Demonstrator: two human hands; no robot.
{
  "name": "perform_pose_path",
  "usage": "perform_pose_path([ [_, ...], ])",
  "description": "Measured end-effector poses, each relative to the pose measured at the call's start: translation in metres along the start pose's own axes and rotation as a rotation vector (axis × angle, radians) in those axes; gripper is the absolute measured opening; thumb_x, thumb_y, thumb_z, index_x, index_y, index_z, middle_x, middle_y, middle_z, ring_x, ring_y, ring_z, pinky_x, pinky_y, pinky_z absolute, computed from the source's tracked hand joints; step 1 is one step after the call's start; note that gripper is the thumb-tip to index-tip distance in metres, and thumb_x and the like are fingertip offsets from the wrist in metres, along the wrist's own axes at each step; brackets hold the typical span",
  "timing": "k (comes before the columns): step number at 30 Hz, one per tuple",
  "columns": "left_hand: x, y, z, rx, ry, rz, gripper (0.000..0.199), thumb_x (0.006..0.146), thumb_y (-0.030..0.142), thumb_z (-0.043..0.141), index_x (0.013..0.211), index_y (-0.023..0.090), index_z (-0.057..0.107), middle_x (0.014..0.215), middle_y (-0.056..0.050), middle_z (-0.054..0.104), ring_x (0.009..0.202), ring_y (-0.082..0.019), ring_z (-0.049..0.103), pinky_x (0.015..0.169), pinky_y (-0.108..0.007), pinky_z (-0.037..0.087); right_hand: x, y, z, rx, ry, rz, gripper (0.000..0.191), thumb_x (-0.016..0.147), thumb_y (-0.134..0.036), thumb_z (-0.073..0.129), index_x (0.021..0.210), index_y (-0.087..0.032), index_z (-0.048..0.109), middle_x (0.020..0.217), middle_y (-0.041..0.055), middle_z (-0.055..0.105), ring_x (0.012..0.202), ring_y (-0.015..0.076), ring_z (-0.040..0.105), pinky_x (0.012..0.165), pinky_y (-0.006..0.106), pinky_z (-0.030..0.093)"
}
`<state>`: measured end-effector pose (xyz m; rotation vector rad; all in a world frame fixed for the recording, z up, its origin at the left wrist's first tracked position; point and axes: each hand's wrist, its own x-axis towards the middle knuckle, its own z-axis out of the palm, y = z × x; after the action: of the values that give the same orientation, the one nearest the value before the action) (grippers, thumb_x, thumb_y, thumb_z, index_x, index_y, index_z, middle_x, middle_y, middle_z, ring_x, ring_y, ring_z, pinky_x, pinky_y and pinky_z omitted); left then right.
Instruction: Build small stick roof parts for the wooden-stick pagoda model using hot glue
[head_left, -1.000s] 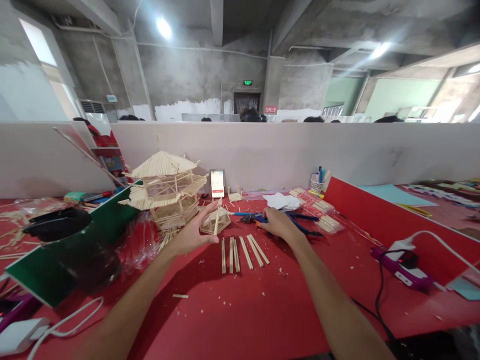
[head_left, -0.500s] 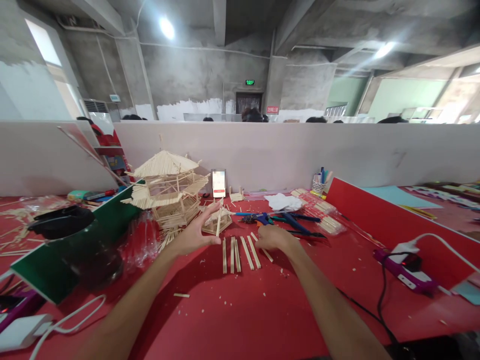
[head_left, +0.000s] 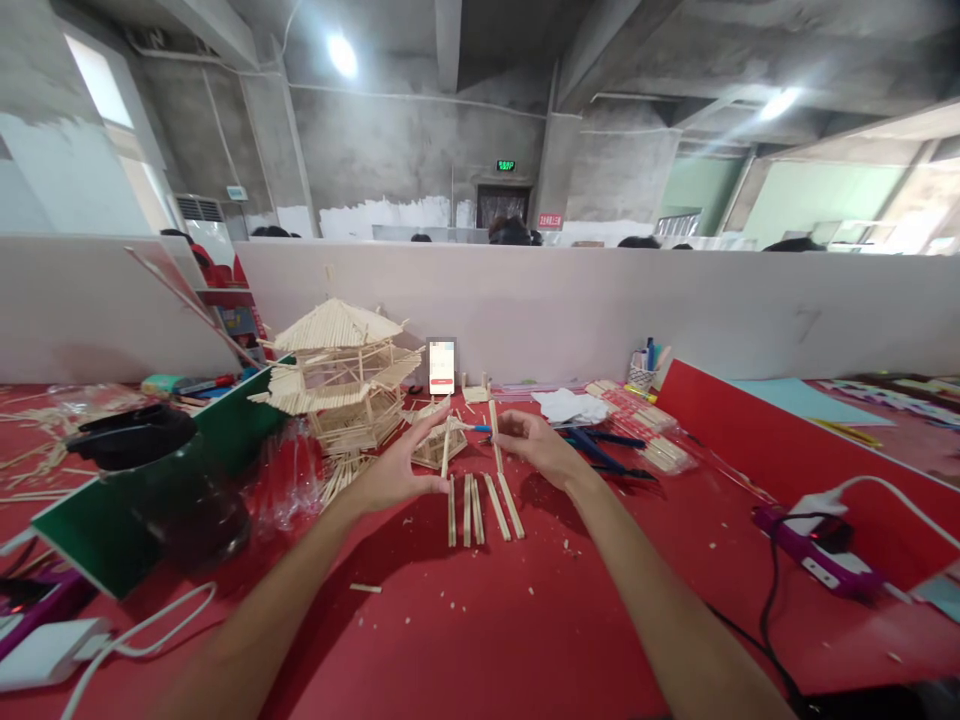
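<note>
My left hand holds a wooden stick upright between thumb and fingers. Opposite it, my right hand is closed around a second wooden stick, also raised on end. Below both hands, several short sticks lie in a row on the red table. Behind my left fingers sits a small stick-built model, partly covered. A larger pagoda of sticks stands to the left.
A phone leans against the white partition. Pliers, white tissue and bagged sticks lie right of my hands. A dark jug stands left by a green board. A purple power strip lies at the right.
My right hand has picked up the rightmost stick from the table and raised it upright, facing the left one. My left hand keeps its stick in nearly the same place.
</note>
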<state>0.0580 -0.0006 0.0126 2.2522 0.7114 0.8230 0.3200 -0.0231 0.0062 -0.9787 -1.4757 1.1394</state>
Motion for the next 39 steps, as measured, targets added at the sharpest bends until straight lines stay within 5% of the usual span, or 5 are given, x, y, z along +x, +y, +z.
perform_pose_path([
  [8, 0.0, 0.012, 0.006, 0.25, 0.02, 0.119, 0.099, 0.078, 0.055, 0.072, 0.156, 0.03, 0.016, 0.162, -0.012, 0.023, 0.149, -0.032, 0.022, 0.12, -0.052, 0.022, -0.001, 0.001, 0.015, 0.259, -0.011, 0.063, 0.046, 0.061, -0.045, 0.086, 0.09, -0.021, 0.06, 0.076, -0.003, 0.059, 0.069, 0.0128, 0.058, 0.056, 0.023, 0.048],
  [16, 0.001, 0.017, 0.014, 0.349, -0.02, 0.147, 0.097, 0.081, 0.06, 0.065, 0.157, 0.027, 0.014, 0.161, -0.014, 0.025, 0.148, -0.032, 0.023, 0.119, -0.051, 0.027, -0.001, 0.002, 0.026, 0.194, 0.019, 0.039, 0.041, 0.065, -0.049, 0.082, 0.09, -0.02, 0.067, 0.077, -0.0013, 0.058, 0.068, 0.0119, 0.053, 0.054, 0.022, 0.049],
  [25, 0.001, 0.018, 0.012, 0.398, -0.043, 0.144, 0.097, 0.082, 0.062, 0.063, 0.157, 0.025, 0.014, 0.161, -0.015, 0.023, 0.148, -0.031, 0.023, 0.119, -0.05, 0.026, 0.0, 0.002, 0.026, 0.115, 0.032, 0.044, 0.035, 0.064, -0.046, 0.081, 0.082, -0.017, 0.072, 0.079, 0.0025, 0.069, 0.079, 0.0185, 0.064, 0.075, 0.034, 0.055],
  [39, 0.003, 0.01, 0.019, 0.454, -0.038, 0.192, 0.098, 0.082, 0.062, 0.063, 0.157, 0.022, 0.014, 0.16, -0.018, 0.026, 0.147, -0.033, 0.027, 0.119, -0.048, 0.028, -0.003, 0.001, 0.038, 0.264, -0.068, 0.075, 0.046, 0.058, -0.043, 0.087, 0.094, -0.017, 0.075, 0.092, 0.0053, 0.075, 0.082, 0.0194, 0.069, 0.08, 0.036, 0.057],
])
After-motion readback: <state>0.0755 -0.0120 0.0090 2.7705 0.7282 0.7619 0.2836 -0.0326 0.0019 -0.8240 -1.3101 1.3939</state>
